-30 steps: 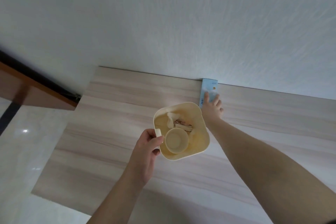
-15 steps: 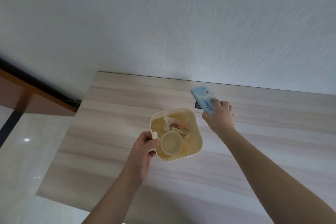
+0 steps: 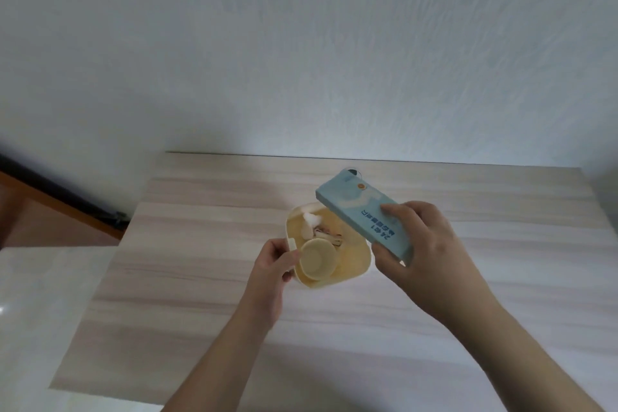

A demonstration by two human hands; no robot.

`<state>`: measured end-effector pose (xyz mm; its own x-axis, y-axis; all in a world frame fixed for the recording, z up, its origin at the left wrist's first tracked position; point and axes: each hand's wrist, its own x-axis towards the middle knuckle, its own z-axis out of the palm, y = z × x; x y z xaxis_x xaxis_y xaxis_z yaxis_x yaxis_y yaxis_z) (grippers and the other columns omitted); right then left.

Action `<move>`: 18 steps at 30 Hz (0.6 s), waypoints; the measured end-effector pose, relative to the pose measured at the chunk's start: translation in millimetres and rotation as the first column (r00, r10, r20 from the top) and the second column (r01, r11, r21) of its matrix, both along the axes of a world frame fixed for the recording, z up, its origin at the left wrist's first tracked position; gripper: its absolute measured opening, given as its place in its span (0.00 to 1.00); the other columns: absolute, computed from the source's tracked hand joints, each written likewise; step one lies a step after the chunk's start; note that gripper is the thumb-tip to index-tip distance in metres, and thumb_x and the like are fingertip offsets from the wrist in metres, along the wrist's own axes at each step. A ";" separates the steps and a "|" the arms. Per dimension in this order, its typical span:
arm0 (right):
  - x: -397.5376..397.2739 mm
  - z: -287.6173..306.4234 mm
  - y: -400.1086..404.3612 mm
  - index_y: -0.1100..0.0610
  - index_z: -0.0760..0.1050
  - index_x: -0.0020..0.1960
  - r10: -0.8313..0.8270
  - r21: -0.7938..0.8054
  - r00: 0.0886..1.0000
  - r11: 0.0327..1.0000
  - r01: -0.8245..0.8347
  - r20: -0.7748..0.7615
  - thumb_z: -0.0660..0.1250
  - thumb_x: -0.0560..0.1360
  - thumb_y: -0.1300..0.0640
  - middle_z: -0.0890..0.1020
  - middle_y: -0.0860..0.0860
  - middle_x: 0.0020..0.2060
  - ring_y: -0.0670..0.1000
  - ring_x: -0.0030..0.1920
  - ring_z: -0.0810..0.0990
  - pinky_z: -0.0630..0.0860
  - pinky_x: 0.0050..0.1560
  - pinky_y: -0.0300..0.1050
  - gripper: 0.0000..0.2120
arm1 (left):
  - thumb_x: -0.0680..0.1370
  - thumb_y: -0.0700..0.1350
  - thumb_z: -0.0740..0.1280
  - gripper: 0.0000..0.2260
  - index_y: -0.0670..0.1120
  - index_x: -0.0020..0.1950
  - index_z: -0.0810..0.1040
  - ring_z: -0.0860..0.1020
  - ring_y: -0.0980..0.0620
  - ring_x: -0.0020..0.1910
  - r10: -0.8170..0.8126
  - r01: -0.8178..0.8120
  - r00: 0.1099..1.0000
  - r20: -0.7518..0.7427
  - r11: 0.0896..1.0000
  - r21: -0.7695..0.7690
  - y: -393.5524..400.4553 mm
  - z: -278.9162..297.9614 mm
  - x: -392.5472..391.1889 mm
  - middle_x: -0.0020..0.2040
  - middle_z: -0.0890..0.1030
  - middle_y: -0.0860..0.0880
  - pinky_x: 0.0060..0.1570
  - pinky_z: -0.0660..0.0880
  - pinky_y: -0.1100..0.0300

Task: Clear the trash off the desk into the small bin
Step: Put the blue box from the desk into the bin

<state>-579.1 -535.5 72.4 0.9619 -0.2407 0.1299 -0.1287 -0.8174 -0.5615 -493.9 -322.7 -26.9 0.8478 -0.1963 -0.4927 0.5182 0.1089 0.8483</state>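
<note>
Right hand [image 3: 424,254] grips a blue box [image 3: 364,217] above the bin [image 3: 354,269]; left hand [image 3: 272,266], fingers curled, pinches its rim on the worktop [image 3: 200,278].

Matt wood-grain desk [image 3: 207,294]; smooth, perhaps plastic bin [image 3: 354,273]; cardboard box [image 3: 359,214].

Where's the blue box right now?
Head view, right of centre: the blue box is held in the right hand, tilted over the bin's right rim.
</note>
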 end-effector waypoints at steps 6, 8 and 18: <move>-14.8 -1.5 52.5 0.51 0.69 0.67 -0.005 -0.020 0.961 1.000 0.000 -0.275 0.64 0.73 0.43 0.74 0.50 0.57 0.52 0.54 0.74 0.71 0.53 0.42 0.25 | 0.63 0.44 0.73 0.18 0.41 0.49 0.73 0.67 0.47 0.41 -0.039 0.040 0.999 0.034 0.999 -0.029 20.4 1.3 -10.4 0.41 0.73 0.44 0.38 0.63 0.55; -9.7 -7.2 69.4 0.53 0.69 0.67 -0.046 -0.058 0.953 0.998 0.030 -0.301 0.63 0.74 0.43 0.74 0.52 0.56 0.55 0.54 0.74 0.71 0.54 0.45 0.25 | 0.65 0.43 0.72 0.15 0.41 0.48 0.73 0.67 0.47 0.40 -0.052 0.053 0.998 0.046 0.998 -0.036 27.9 -0.7 -14.5 0.40 0.73 0.44 0.37 0.64 0.56; 14.3 -37.0 129.5 0.61 0.74 0.54 -0.149 -0.256 0.946 0.964 0.074 -0.289 0.62 0.75 0.44 0.74 0.59 0.48 0.59 0.47 0.74 0.75 0.44 0.49 0.20 | 0.66 0.38 0.69 0.12 0.38 0.48 0.73 0.73 0.59 0.29 -0.177 0.187 0.977 0.120 0.980 -0.073 54.3 2.1 -34.1 0.31 0.77 0.54 0.30 0.69 0.67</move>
<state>-564.8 -406.0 35.5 0.9329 -0.3469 -0.0964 -0.3599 -0.8928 -0.2710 -528.1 -268.5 -24.8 0.8431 -0.3887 -0.3715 0.4376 0.0943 0.8942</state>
